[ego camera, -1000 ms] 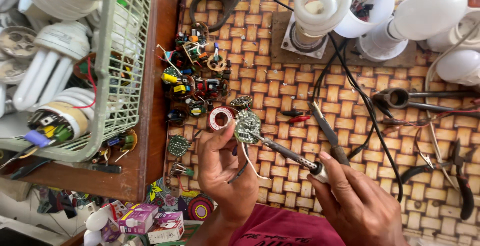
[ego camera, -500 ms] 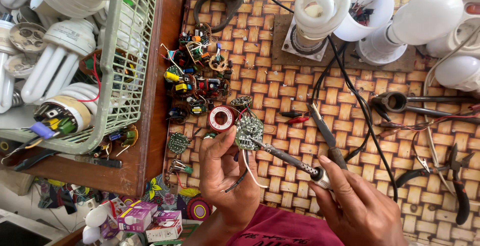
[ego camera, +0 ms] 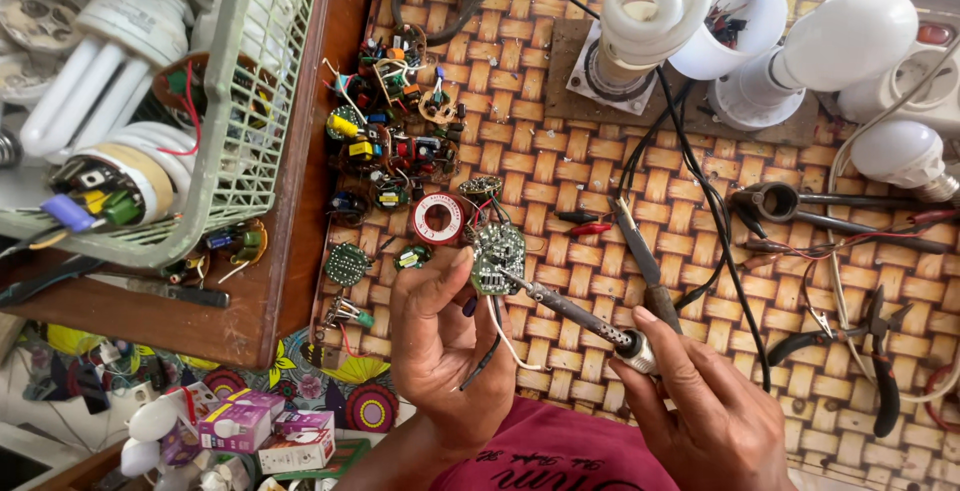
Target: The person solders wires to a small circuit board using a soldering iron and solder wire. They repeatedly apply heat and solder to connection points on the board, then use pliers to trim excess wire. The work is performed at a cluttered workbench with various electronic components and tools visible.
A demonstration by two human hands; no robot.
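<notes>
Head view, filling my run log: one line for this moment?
left hand: holds circuit board | right hand: soldering iron, tip on board | woven mat

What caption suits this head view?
Left hand holds a small circuit board while right hand touches a soldering iron to it.

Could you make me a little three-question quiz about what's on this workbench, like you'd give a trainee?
1. True or false: the left hand holds a round green circuit board.
2. What does the tip of the soldering iron in the right hand touch?
A. the solder reel
B. the held circuit board
C. the pliers
3. What is the work surface, a woven mat, patterned like?

Key
1. True.
2. B.
3. A checkered weave of tan and brown strips.
</notes>
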